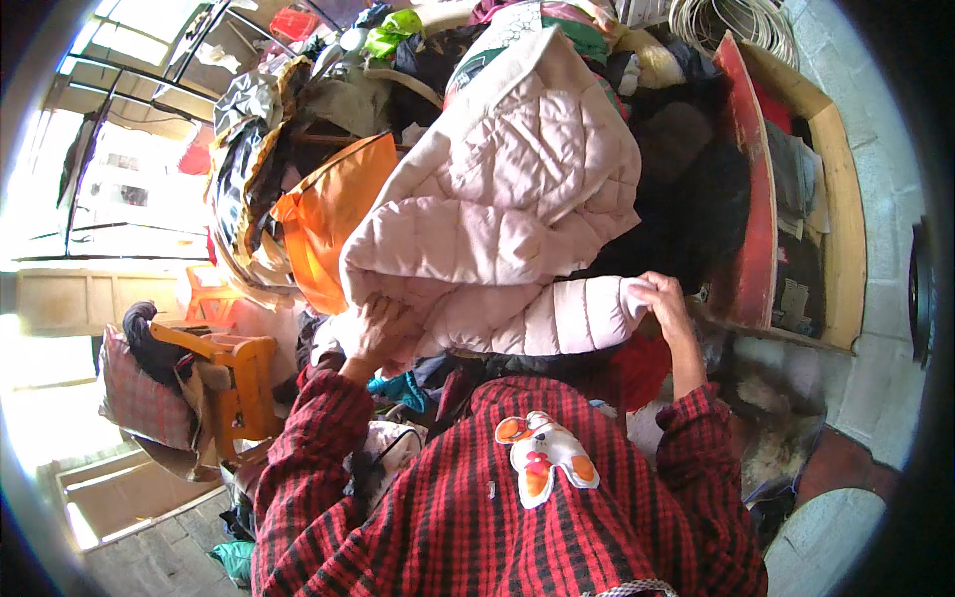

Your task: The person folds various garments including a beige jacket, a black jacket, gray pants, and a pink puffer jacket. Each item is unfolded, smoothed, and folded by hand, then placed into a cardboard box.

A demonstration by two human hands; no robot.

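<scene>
A pale pink quilted jacket (477,242) lies spread over a heap of clothes in front of me. One sleeve stretches sideways along its near edge. My right hand (664,298) pinches the cuff end of that sleeve between thumb and fingers. My left hand (384,332) rests on the jacket at its near left corner, with the fingers bent over the fabric; whether it grips the cloth is hard to tell. An orange fabric bag (336,216) lies just beyond my left hand, beside the jacket.
Dark clothing (671,186) is heaped right of the jacket. A wooden box with a red side panel (753,186) stands farther right, with a coil of pale cable (735,26) behind it. At the left is an orange chair (250,380) with a checked cushion (145,388).
</scene>
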